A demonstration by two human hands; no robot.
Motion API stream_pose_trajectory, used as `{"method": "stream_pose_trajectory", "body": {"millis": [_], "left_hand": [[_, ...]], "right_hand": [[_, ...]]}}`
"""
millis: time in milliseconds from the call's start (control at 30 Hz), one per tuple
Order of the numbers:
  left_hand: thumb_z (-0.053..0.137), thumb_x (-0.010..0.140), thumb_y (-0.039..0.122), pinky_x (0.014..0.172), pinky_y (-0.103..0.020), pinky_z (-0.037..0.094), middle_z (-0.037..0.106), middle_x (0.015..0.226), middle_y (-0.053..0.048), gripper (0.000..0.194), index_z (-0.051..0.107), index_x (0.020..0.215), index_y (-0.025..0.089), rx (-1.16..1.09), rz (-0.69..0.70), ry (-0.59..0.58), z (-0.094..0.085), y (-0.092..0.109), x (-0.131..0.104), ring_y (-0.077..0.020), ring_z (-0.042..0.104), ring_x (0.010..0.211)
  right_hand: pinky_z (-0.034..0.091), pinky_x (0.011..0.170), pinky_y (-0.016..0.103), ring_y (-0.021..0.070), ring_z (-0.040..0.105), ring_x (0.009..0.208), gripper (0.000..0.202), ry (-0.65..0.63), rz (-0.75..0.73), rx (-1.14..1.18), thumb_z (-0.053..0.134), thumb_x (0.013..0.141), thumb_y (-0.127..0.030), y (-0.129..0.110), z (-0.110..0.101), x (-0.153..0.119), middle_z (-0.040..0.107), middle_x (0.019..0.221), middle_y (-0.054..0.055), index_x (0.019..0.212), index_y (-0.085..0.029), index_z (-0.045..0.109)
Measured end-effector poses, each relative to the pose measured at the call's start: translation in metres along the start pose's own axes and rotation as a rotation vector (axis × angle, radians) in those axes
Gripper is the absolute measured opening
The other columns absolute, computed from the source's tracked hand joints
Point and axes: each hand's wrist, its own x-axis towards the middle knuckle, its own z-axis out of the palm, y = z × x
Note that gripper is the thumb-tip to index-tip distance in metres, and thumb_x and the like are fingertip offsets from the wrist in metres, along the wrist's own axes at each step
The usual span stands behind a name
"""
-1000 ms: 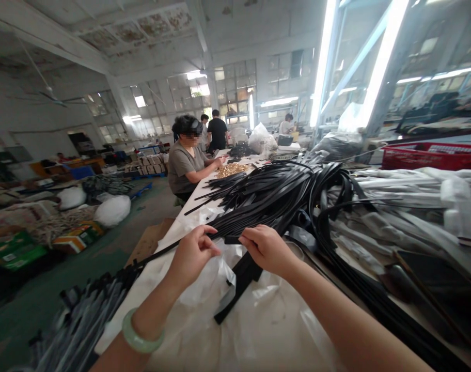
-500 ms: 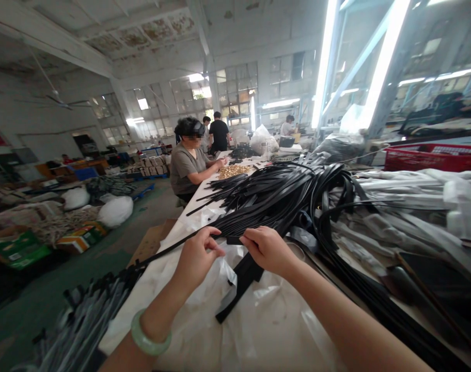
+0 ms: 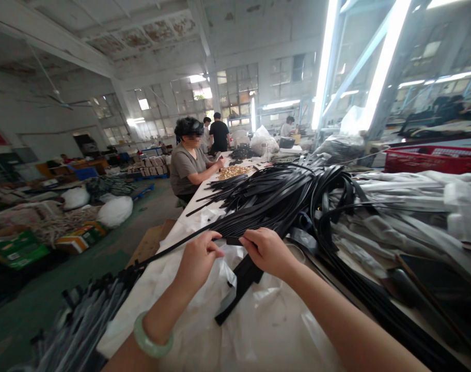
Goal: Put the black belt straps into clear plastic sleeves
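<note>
My right hand (image 3: 268,250) is closed in a pinch on a black strap (image 3: 233,241), whose flat end sticks out leftward from the fingertips. Just left of that end is my left hand (image 3: 199,261), a pale green bangle (image 3: 153,336) on its wrist. Its thumb and index fingertip are apart, with nothing visible between them. Behind both hands spreads a large heap of black straps (image 3: 274,191). Under my right hand, a wider black strip (image 3: 239,294) lies slantwise over clear plastic film (image 3: 204,284) on the white table (image 3: 274,336).
A co-worker (image 3: 187,160) sits at the table's far left side beside gold-coloured metal pieces (image 3: 234,172). White-wrapped strips (image 3: 406,206) and a red crate (image 3: 433,157) are at right. A dark phone-like slab (image 3: 440,284) lies near right. Bundled strips (image 3: 84,320) hang at the left edge.
My left hand has shifted very slightly down and its thumb and index finger remain apart. The right hand keeps its pinch on the strap in nearly the same place.
</note>
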Motion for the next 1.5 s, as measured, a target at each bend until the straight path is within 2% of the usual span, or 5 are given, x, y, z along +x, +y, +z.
{"method": "stream_pose_trajectory", "body": {"millis": [400,700,1033,1267,1500], "left_hand": [[0.055,0.068,0.008,0.072,-0.029,0.046,0.071,0.07,0.002,0.034,0.062,0.099,0.02,0.003,0.008,0.021,0.001,-0.005,0.001,-0.019,0.067,0.071],[0.059,0.069,0.012,0.072,-0.029,0.047,0.071,0.07,0.0,0.033,0.061,0.101,0.017,-0.057,-0.02,0.004,0.001,-0.002,0.001,-0.0193,0.067,0.071],[0.061,0.067,0.014,0.071,-0.028,0.048,0.071,0.076,-0.001,0.044,0.06,0.111,0.018,-0.123,0.015,-0.25,0.005,0.003,0.003,-0.0187,0.067,0.073],[0.062,0.069,0.02,0.064,-0.027,0.046,0.07,0.07,0.0,0.045,0.06,0.114,0.018,0.022,0.002,-0.24,-0.019,0.003,0.012,-0.0187,0.065,0.066],[0.056,0.071,0.009,0.078,-0.028,0.047,0.073,0.082,-0.002,0.047,0.062,0.116,0.02,0.143,0.119,-0.265,-0.015,0.021,0.005,-0.0191,0.067,0.078]], "right_hand": [[0.026,0.058,0.026,0.0131,0.045,0.057,0.033,0.014,-0.01,-0.001,0.04,0.094,-0.028,0.0,-0.002,0.0,0.045,0.055,-0.001,0.062,-0.02,0.041],[0.026,0.06,0.028,0.0123,0.046,0.056,0.032,-0.079,-0.081,-0.058,0.04,0.095,-0.026,0.0,0.001,-0.001,0.053,0.058,0.0,0.064,-0.019,0.046],[0.03,0.068,0.028,0.0143,0.056,0.064,0.021,-0.289,-0.18,-0.08,0.046,0.092,-0.022,-0.004,0.001,0.0,0.063,0.068,0.002,0.074,-0.018,0.054],[0.028,0.094,0.034,0.0177,0.06,0.09,0.011,-0.313,-0.04,-0.114,0.049,0.091,-0.019,0.026,0.002,0.001,0.066,0.086,0.004,0.084,-0.018,0.057],[0.028,0.092,0.034,0.0176,0.06,0.084,0.009,-0.258,-0.157,-0.071,0.051,0.088,-0.018,-0.01,0.014,-0.003,0.066,0.082,0.004,0.081,-0.017,0.057]]}}
